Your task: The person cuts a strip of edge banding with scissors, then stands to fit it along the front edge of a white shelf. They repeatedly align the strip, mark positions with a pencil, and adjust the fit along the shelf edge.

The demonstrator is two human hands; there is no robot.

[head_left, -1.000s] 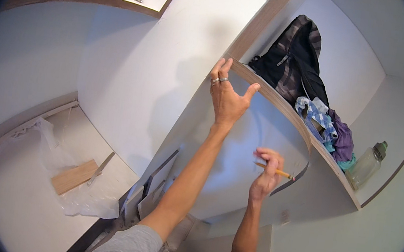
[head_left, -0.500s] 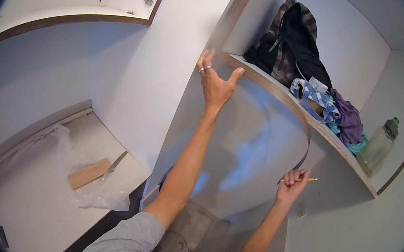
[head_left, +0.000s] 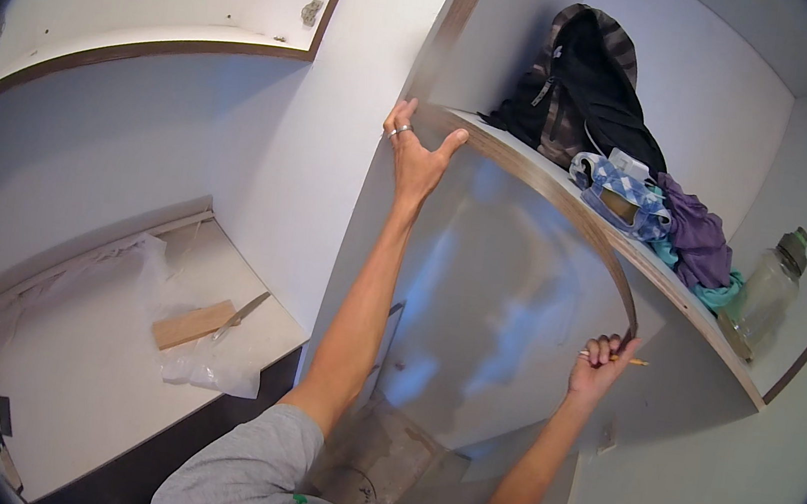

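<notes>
A long wood-grain edge-banding strip (head_left: pixel 615 268) lies along the front edge of the shelf (head_left: pixel 694 305) at its left part, then bows away from it to the right. My left hand (head_left: pixel 419 161) is spread at the shelf's left corner, its thumb on the strip and its fingertips by the edge of the upright panel (head_left: pixel 451 26). Below the shelf, my right hand (head_left: pixel 596 371) is closed round the strip's free end. A yellow pencil (head_left: pixel 637 361) is also held in it, sticking out to the right. The fingers partly hide the strip's tip.
On the shelf are a black backpack (head_left: pixel 594 94), blue-and-white patterned cloth (head_left: pixel 622 193), purple cloth (head_left: pixel 698 233) and a bottle (head_left: pixel 766 292). A wood block (head_left: pixel 193 324), a knife-like blade (head_left: pixel 249 308) and clear plastic (head_left: pixel 212 376) lie on the lower-left white surface.
My right hand has moved slightly right, drawing the strip's free end closer to the shelf edge. My left hand stays at the corner, its thumb now on the strip. The view has shifted a little.
</notes>
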